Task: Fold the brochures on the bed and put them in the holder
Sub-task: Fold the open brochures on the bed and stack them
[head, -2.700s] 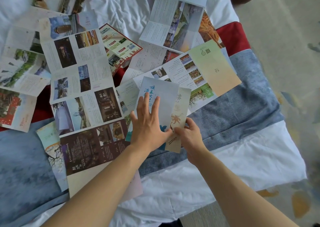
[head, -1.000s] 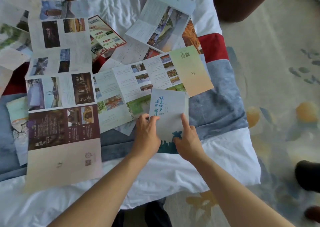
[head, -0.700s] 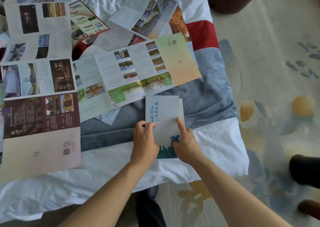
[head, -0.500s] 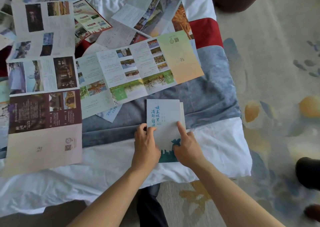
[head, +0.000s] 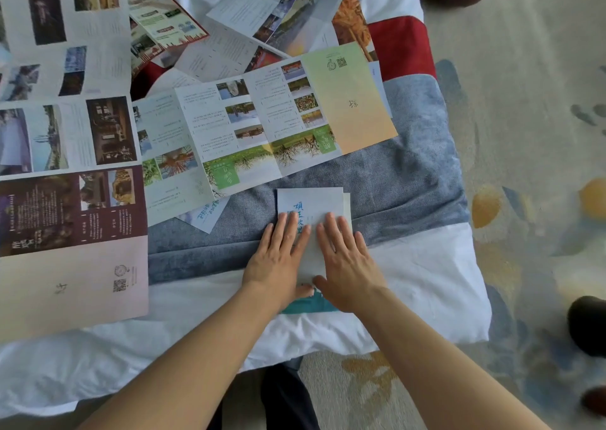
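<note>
Head view, near to far: both hands are laid flat, fingers spread, nothing gripped. Left hand (head: 278, 265) & right hand (head: 344, 262) are pressed side by side on the folded brochure (head: 311, 205), which lies at the near bed (head: 426, 282) edge. Its long axis runs near-far, straight ahead of both hands; neither is nearer. Unfolded brochures (head: 262, 124) are spread beyond. Holder not seen.

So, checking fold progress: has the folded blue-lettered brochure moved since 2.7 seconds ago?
Yes. The folded brochure slid off the open green brochure toward the bed's near edge.
</note>
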The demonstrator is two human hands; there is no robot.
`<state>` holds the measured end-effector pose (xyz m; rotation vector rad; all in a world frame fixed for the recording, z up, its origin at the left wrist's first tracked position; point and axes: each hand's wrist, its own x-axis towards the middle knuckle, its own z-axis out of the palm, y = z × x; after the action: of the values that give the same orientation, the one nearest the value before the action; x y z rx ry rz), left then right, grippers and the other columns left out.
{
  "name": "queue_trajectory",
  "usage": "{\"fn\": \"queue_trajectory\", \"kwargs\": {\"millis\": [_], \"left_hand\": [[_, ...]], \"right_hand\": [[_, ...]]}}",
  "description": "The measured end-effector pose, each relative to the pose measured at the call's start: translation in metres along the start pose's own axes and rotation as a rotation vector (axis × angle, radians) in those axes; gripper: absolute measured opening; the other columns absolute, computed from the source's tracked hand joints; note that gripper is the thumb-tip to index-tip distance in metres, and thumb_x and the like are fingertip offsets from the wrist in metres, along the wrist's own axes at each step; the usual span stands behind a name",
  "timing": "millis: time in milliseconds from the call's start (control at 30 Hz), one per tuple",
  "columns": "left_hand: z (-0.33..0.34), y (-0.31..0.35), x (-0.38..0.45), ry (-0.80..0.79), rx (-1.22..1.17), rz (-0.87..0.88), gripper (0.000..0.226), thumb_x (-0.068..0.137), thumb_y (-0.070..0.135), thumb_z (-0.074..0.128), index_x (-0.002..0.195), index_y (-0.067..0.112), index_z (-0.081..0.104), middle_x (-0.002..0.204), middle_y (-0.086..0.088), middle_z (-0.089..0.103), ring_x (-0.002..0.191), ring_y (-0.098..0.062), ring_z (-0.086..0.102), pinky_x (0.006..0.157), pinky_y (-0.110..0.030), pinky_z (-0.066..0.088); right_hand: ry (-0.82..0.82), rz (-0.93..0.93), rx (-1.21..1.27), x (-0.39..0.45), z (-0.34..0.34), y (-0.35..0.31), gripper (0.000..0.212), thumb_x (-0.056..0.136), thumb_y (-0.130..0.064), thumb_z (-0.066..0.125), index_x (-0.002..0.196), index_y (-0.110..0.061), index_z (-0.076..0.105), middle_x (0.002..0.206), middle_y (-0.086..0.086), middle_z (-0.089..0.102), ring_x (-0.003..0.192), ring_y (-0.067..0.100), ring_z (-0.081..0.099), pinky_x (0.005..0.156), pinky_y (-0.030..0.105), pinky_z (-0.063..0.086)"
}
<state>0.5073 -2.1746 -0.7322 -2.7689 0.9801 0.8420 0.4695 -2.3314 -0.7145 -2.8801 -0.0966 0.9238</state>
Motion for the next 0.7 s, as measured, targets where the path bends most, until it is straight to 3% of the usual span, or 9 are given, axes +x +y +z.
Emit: {"fn": "queue_trajectory", "kwargs": {"millis": [133,300,400,533,700], "left_hand": [[0.0,0.001,0.005,-0.021,-0.016,-0.018,0.113,0.087,0.075,0.039,0.15,0.011,-0.029,0.154,-0.022,-0.036,0.144,-0.038,-0.031,0.122,-0.05,-0.006],[-0.001,0.002,0.005,-0.035,0.001,-0.021,0.118,0.085,0.076,0.044,0.148,0.01,-0.031,0.152,-0.024,-0.039,0.143,-0.041,-0.032,0.121,-0.051,-0.006],[-0.001,0.001,0.008,-0.052,-0.002,-0.018,0.119,0.086,0.075,0.045,0.147,0.009,-0.032,0.151,-0.025,-0.04,0.142,-0.041,-0.034,0.121,-0.051,-0.008],[0.001,0.001,0.009,-0.05,-0.015,-0.024,0.12,0.086,0.074,0.046,0.144,0.009,-0.036,0.15,-0.024,-0.041,0.141,-0.041,-0.035,0.121,-0.05,-0.01],[-0.003,0.001,0.011,-0.075,-0.022,-0.026,0.119,0.086,0.072,0.049,0.148,0.009,-0.031,0.152,-0.024,-0.04,0.142,-0.041,-0.034,0.121,-0.051,-0.011]], "right_hand": [[-0.007,0.008,-0.019,0.007,0.001,-0.002,0.104,0.092,-0.055,0.055,0.157,-0.014,-0.015,0.162,0.01,-0.029,0.149,0.03,-0.025,0.123,0.051,-0.005],[-0.045,-0.019,-0.099,0.029,-0.024,0.012,0.132,0.073,-0.065,0.072,0.156,-0.018,-0.018,0.161,0.01,-0.031,0.149,0.031,-0.025,0.122,0.057,-0.002],[-0.073,-0.003,-0.115,0.037,-0.028,0.011,0.137,0.07,-0.065,0.077,0.157,-0.018,-0.017,0.161,0.01,-0.03,0.149,0.032,-0.025,0.122,0.056,-0.002],[-0.075,0.008,-0.121,0.037,-0.028,0.011,0.131,0.073,-0.064,0.076,0.158,-0.021,-0.015,0.162,0.007,-0.028,0.151,0.029,-0.021,0.122,0.055,-0.002],[-0.005,-0.009,-0.137,0.04,-0.039,0.024,0.103,0.085,-0.057,0.069,0.159,-0.034,0.001,0.167,-0.001,-0.011,0.154,0.02,-0.003,0.123,0.051,-0.006]]}}
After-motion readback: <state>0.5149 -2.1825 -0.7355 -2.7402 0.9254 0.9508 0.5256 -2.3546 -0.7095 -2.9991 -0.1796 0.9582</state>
